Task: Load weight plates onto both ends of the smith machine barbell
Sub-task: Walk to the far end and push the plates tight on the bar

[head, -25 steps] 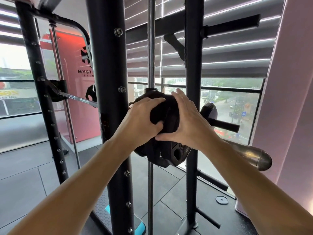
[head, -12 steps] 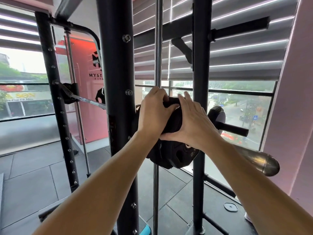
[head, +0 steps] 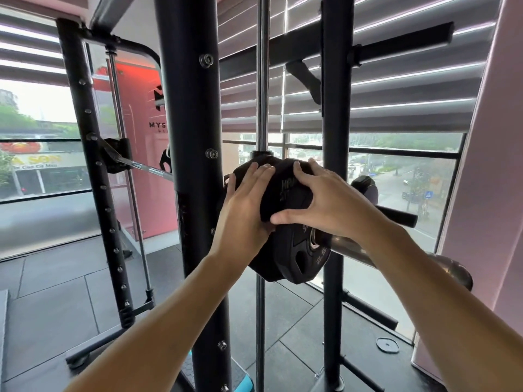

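Two black weight plates sit side by side on the near steel sleeve of the smith machine barbell. The outer plate is marked 2.5. An inner plate lies against it, close to the black upright. My left hand lies flat with straight fingers on the left top of the plates. My right hand is spread over the outer plate's face, fingertips at its top rim. The bar's thin shaft runs off to the far left upright.
A chrome guide rod rises just behind the plates. To the right stands a black storage post with horizontal pegs. A small disc lies on the dark floor tiles. The window and a pink wall close off the right.
Both hands gripped the top of the plates before; now their fingers lie straighter and flatter. My left hand has slid to the plates' left side. The outer plate's face and hub now show.
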Available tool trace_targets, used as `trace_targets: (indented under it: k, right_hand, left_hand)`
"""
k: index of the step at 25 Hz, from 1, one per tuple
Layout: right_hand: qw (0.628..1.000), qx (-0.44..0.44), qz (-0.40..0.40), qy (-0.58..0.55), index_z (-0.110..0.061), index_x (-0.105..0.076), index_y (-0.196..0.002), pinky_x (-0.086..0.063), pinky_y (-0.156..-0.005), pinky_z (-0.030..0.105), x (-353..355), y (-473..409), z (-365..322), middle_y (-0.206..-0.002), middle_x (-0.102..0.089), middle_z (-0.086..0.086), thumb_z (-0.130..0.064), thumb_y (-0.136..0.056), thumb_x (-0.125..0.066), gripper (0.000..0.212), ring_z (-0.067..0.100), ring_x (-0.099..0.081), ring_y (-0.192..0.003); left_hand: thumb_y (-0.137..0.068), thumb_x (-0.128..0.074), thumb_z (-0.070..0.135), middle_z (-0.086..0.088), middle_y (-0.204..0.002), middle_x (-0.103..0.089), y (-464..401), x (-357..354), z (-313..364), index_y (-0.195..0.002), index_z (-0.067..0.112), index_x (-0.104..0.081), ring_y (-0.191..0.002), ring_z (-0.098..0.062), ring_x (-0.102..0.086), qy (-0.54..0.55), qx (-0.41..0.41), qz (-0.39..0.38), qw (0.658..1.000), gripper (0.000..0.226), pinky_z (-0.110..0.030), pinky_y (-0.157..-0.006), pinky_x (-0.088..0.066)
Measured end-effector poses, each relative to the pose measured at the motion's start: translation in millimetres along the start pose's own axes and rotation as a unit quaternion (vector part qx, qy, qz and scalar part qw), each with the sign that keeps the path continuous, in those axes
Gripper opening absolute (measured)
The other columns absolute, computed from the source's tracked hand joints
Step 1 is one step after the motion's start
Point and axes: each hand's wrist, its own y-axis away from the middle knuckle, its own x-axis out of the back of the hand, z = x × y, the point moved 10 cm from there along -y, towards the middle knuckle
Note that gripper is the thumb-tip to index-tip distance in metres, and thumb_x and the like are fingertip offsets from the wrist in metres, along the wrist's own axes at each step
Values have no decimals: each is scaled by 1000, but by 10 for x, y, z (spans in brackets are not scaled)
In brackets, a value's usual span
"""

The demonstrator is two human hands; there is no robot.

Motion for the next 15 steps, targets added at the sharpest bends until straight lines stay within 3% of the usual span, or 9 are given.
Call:
trace_targets:
  k: [6,8,12,15]
  right_hand:
    - [999,18,11,28,-33,-28,-158,-28,-116,42,47,-165,-92,-168,-18,0,-83,-72,-58,104,19,-19,-154]
    - [999,15,8,32,-32,-35,-155,-36,-109,40,40,-274,-136,-162,-33,0,-81,-75,-59,97,22,-33,-149]
    - [1000,3,9,-12,-24,-66,-129,-48,-79,30,64,-419,-102,-120,-70,-1,-72,-79,-67,70,17,-66,-105]
    - [998,-2,42,-51,-22,-70,-124,-54,-79,30,77,-473,-51,-108,-72,-4,-58,-82,-74,56,13,-68,-92]
  left_hand:
    - [-64,-93,18,-2,-159,-40,16,25,-135,-148,11,-45,-154,-21,-18,-26,18,33,999,97,-45,-126,-7]
    - [-62,-94,21,2,-163,-31,-39,31,-218,-150,15,-43,-156,-20,-13,-60,22,24,998,102,-45,-125,-4]
    - [-68,-91,22,7,-163,-30,-113,-50,-320,-154,21,-34,-154,-14,-16,-28,50,-25,998,104,-35,-124,-7]
    - [-77,-83,21,5,-157,-38,-206,-93,-331,-151,20,-34,-151,-16,-25,15,20,-63,998,89,-41,-126,-19]
